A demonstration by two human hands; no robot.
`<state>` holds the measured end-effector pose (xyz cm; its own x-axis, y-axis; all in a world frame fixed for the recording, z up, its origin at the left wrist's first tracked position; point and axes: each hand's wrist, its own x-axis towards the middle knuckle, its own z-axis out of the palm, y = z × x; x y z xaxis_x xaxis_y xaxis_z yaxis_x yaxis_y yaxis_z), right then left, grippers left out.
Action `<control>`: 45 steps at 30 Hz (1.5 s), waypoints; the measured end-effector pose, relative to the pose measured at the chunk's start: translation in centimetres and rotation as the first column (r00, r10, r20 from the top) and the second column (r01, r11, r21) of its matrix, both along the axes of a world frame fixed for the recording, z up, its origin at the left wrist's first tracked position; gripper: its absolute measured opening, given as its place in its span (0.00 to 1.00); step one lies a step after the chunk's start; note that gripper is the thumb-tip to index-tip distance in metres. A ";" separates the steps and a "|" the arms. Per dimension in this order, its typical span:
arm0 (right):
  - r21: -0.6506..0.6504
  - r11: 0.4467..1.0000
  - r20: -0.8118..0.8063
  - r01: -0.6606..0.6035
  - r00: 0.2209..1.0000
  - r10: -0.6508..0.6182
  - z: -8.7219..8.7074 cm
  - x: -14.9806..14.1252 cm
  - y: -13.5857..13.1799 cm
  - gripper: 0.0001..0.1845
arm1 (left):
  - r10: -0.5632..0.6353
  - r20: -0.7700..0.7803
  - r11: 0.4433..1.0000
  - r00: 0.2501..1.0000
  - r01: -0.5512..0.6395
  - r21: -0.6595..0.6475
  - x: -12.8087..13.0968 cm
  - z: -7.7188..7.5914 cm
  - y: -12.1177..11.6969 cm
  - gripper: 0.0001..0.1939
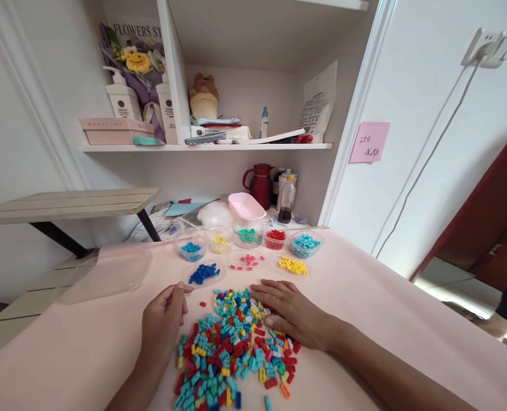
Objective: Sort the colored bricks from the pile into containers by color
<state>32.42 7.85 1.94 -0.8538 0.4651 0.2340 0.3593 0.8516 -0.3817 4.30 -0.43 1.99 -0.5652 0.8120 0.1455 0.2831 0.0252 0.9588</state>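
Note:
A heap of small mixed-colour building bricks (231, 348) spreads over the pink tabletop between my hands. Just left of the heap's far end is my left hand (165, 311), its fingers curled and thumb pressed to the index finger; whatever may be in the pinch is hidden. A single red brick (202, 304) lies apart, right of that hand. My right hand (285, 308) rests palm down with fingers stretched over the heap's upper right edge, touching the bricks. Beyond lie blue bricks (204, 273), pink bricks (250, 262) and yellow bricks (293, 265) on clear lids.
Behind the lids stand clear tubs, among them one of red bricks (275, 236) and one of turquoise bricks (307, 244). A pink tray (247, 206), a dark red jug (260, 185) and a bottle (286, 200) are farther back. A large clear lid (108, 277) lies left.

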 end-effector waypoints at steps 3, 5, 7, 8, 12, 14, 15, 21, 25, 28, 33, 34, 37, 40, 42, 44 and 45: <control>-0.022 0.999 -0.120 -0.028 0.992 0.026 0.5 0.3 0.5 0.23 | 0.002 -0.007 1.000 1.000 -0.002 0.018 0.1 0.2 -0.1 0.25; -0.042 0.999 -0.184 -0.031 0.983 0.023 0.6 0.7 0.8 0.23 | 0.011 -0.014 1.000 1.000 -0.011 0.027 0.2 0.3 -0.1 0.25; -0.071 0.997 -0.202 -0.007 0.979 -0.007 0.7 1.1 1.1 0.22 | 0.013 -0.014 1.000 1.000 -0.012 0.027 0.2 0.3 -0.1 0.25; -0.089 0.996 -0.201 0.015 0.979 -0.033 0.7 1.3 1.2 0.22 | 0.008 -0.012 1.000 1.000 -0.008 0.023 0.2 0.3 -0.1 0.25; -0.171 0.976 -0.160 0.132 0.974 -0.160 0.8 1.8 1.2 0.19 | 0.002 -0.022 1.000 1.000 -0.002 0.007 0.1 0.2 0.0 0.25; -0.204 0.964 -0.158 0.170 0.966 -0.204 0.9 1.9 1.2 0.18 | 0.006 -0.028 1.000 1.000 -0.006 0.006 0.1 0.3 0.0 0.25; -0.211 0.961 -0.168 0.176 0.963 -0.213 0.9 1.9 1.1 0.17 | 0.008 -0.029 1.000 1.000 -0.008 0.006 0.2 0.4 0.0 0.24; -0.211 0.968 -0.195 0.138 0.964 -0.180 0.8 2.0 1.5 0.16 | 0.011 -0.063 1.000 0.998 -0.010 0.015 0.2 0.5 -0.1 0.24; -0.242 0.968 -0.198 0.068 0.973 -0.118 0.9 2.4 1.7 0.15 | 0.007 -0.061 1.000 0.998 -0.007 0.001 -0.1 0.2 0.1 0.24; -0.196 0.980 -0.226 0.023 0.972 -0.068 1.2 2.4 1.3 0.16 | 0.001 -0.062 1.000 0.998 -0.002 -0.006 -0.1 0.1 0.2 0.23; -0.028 0.998 -0.142 -0.056 0.988 0.052 1.6 1.6 0.3 0.19 | 0.004 -0.060 1.000 0.998 -0.004 -0.002 0.1 0.4 0.1 0.24; -0.003 0.997 -0.119 -0.071 0.990 0.070 1.5 1.5 0.2 0.19 | 0.001 -0.056 1.000 0.998 -0.001 -0.003 0.1 0.4 0.1 0.24; 0.048 0.998 -0.091 -0.046 0.995 0.051 1.2 1.4 0.6 0.17 | -0.005 -0.036 1.000 0.999 0.005 -0.003 0.0 0.3 0.1 0.24; 0.065 0.998 -0.127 0.010 0.992 -0.001 0.8 1.7 1.2 0.19 | -0.005 -0.023 1.000 1.000 0.005 -0.006 -0.1 0.1 0.2 0.23; 0.061 0.998 -0.153 0.030 0.988 -0.021 0.7 1.9 1.4 0.19 | -0.007 -0.027 1.000 1.000 0.006 -0.014 -0.2 -0.1 0.2 0.23; 0.051 0.998 -0.160 0.040 0.987 -0.032 0.7 1.9 1.3 0.18 | -0.005 -0.028 1.000 1.000 0.005 -0.020 -0.2 -0.1 0.2 0.23; 0.046 0.998 -0.156 0.040 0.987 -0.033 0.8 1.9 1.1 0.18 | -0.004 -0.027 1.000 1.000 0.004 -0.019 -0.2 -0.1 0.2 0.23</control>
